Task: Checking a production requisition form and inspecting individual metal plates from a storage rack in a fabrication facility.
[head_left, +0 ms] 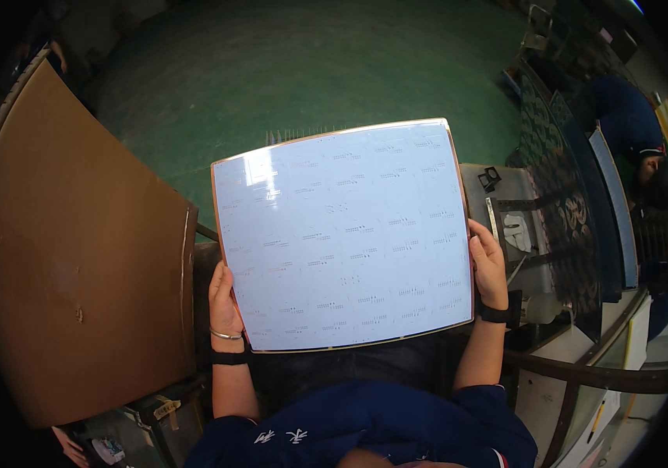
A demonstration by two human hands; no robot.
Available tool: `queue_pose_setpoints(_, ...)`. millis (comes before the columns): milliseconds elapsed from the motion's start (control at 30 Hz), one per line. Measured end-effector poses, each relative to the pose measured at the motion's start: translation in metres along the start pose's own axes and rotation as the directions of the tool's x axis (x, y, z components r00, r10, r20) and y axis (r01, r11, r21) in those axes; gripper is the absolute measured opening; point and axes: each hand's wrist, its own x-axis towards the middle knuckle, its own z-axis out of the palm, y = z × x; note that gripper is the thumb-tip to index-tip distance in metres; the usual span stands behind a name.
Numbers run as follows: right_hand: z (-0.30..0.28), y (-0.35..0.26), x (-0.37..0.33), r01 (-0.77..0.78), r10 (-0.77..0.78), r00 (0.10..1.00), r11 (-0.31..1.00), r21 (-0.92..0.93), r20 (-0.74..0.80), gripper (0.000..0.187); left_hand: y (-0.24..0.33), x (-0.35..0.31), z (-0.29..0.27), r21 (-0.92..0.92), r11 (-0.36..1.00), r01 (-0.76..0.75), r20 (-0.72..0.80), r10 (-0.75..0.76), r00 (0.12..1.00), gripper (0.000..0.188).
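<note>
Nearest to me were my own dark blue sleeves, with both forearms reaching up from the lower edge. My left hand [223,300], with a thin bracelet and a black wristband at its wrist, gripped the left edge of a large pale blue panel [342,234], fingers curled behind it and thumb on its face. My right hand [488,269], also with a black wristband, held the panel's right edge the same way. The panel was raised flat toward me between both hands, above my lap, its glossy face printed with rows of small dark marks and edged in copper colour. To the left stood a big brown cardboard sheet [77,257]. To the right lay a counter [505,199] with patterned dark sheets [560,210]. Beyond lay the green floor [311,62], and at far right another person in blue [622,125] bent over.
</note>
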Motion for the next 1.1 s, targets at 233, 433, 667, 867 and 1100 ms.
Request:
queue_pose_setpoints(233, -0.008, 0.015, -0.001, 0.094, -0.099, 0.99, 0.994, -0.049, -0.102, 0.035, 0.006, -0.001, 0.004, 0.135, 0.955, -0.264, -0.048, 0.273, 0.961, 0.021)
queue_pose_setpoints(433, -0.011, 0.033, 0.022, 0.355, -0.27, 0.929, 0.847, 0.395, -0.255, 0.01, 0.006, 0.011, 0.01, 0.345, 0.712, -0.611, 0.322, 0.522, 0.79, 0.012)
queue_pose_setpoints(667, -0.043, 0.064, 0.042, -0.173, 0.093, 0.985, 0.567, 0.805, 0.146, 0.023, 0.002, -0.002, 0.028, 0.205, 0.942, -0.266, 0.034, 0.265, 0.964, 0.013)
queue_pose_setpoints(867, -0.013, 0.049, 0.021, -0.109, 0.004, 0.992, 0.538, 0.836, 0.127, 0.025, 0.005, -0.007, 0.036, 0.087, 0.991, -0.106, -0.065, 0.111, 0.992, 0.024)
queue_pose_setpoints(1100, 0.029, 0.019, 0.004, 0.231, -0.059, 0.944, 0.819, 0.524, -0.324, 0.039, 0.006, -0.007, 0.049, 0.077, 0.997, -0.02, -0.025, 0.022, 0.999, 0.047)
